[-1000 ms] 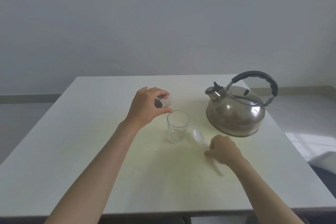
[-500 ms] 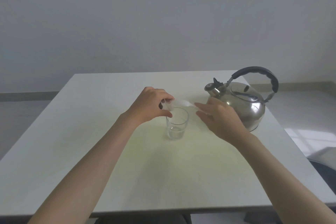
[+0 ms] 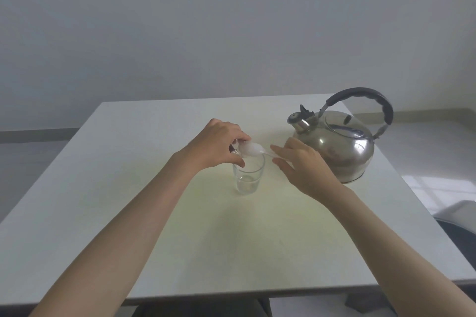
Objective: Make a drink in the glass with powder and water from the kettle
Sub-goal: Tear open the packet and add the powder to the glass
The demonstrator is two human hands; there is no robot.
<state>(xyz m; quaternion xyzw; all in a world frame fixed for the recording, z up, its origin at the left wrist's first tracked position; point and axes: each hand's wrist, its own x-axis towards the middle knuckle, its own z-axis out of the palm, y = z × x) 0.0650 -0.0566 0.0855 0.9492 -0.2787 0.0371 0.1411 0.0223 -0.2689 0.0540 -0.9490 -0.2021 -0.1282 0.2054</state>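
Note:
A clear glass [image 3: 247, 179] stands upright near the middle of the white table [image 3: 128, 162]. Just above its far left rim, my left hand [image 3: 219, 144] grips a small clear powder container [image 3: 235, 148], tipped toward the right. My right hand [image 3: 300, 165] holds a white plastic spoon [image 3: 253, 150] by its handle, the bowl level over the glass and touching the container's mouth. A steel kettle [image 3: 337, 148] with a black handle stands to the right, its spout pointing left, just behind my right hand.
The table's right edge runs close past the kettle, and its near edge lies below my forearms. A dark seat [image 3: 461, 237] shows low at the right, beyond the table. A plain wall rises behind the far edge.
My right hand picked the spoon up off the table and carried it left to the container over the glass. The left hand stayed over the glass with the container.

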